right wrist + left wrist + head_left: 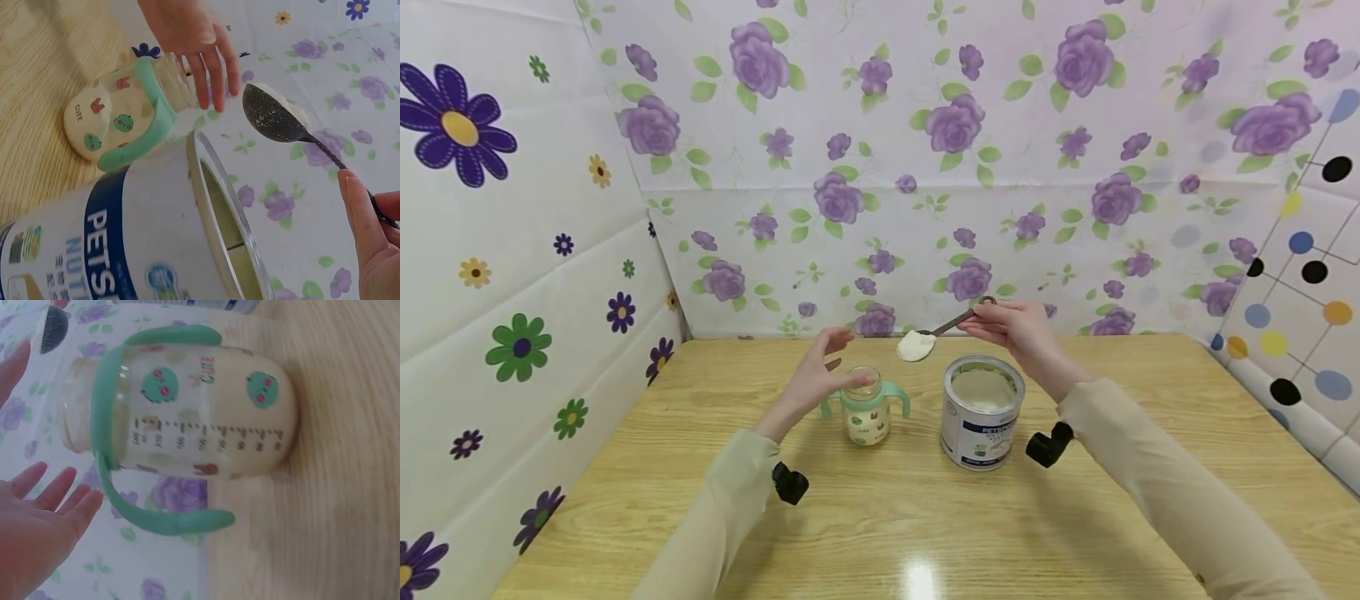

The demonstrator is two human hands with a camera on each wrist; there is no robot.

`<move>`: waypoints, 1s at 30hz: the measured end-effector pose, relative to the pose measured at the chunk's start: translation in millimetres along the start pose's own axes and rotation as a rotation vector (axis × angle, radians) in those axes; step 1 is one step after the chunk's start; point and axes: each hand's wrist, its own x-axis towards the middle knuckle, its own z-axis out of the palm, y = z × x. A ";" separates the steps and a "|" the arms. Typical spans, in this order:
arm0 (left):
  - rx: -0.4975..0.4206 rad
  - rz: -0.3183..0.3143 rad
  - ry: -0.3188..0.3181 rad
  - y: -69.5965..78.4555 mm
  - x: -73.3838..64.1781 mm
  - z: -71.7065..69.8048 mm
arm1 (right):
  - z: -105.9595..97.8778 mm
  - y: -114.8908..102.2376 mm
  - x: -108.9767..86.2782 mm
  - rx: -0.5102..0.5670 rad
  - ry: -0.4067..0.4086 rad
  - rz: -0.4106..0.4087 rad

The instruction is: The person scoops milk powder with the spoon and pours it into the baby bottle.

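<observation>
My right hand pinches the handle of a dark metal spoon. White powder is heaped in its bowl, which is held in the air between bottle and can. The baby bottle, clear with two green handles and printed measuring marks, stands uncapped and upright on the table, with pale liquid in its lower part. Beside the bottle's neck is my left hand, fingers spread and loosely bent, holding nothing. Below my right hand stands an open powder can, with pale powder inside its rim in the head view.
The wooden table carries bottle and can near its middle. A flowered sheet hangs behind its back edge, and patterned sheets close off the left and right sides. Small black cameras are worn at both wrists.
</observation>
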 end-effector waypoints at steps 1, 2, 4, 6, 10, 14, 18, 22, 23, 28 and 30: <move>0.005 -0.007 -0.002 -1.6 -1.1 -1.0 | 2.2 1.0 1.2 -0.007 -0.001 0.000; 0.009 -0.015 -0.005 -2.4 -2.2 -1.7 | 4.4 2.0 2.3 -0.015 -0.002 -0.001; 0.004 -0.026 -0.015 -1.4 -5.0 -2.9 | 8.6 4.2 4.7 -0.030 -0.001 -0.003; -0.002 -0.038 -0.030 2.4 -8.6 -3.6 | 13.3 6.2 7.0 -0.045 0.003 -0.002; -0.013 -0.062 -0.081 11.8 -16.3 -4.0 | 23.9 10.1 10.4 -0.077 0.016 -0.006; 0.002 -0.071 -0.121 8.7 -19.5 -4.2 | 33.3 13.9 12.8 -0.106 0.029 0.002; 0.005 -0.059 -0.135 -9.1 -17.7 -4.2 | 39.7 17.4 14.9 -0.108 0.032 0.015; 0.035 -0.068 -0.133 -29.5 -14.7 -4.1 | 44.1 22.0 16.6 -0.116 0.042 0.015; 0.048 -0.070 -0.131 -31.6 -14.7 -3.9 | 45.0 23.1 16.7 -0.130 0.040 0.011; 0.059 -0.070 -0.139 -34.8 -15.0 -2.8 | 49.7 28.4 16.3 -0.202 0.014 -0.028; 0.053 -0.071 -0.142 -34.5 -14.8 -2.4 | 51.8 30.0 16.1 -0.210 0.003 -0.046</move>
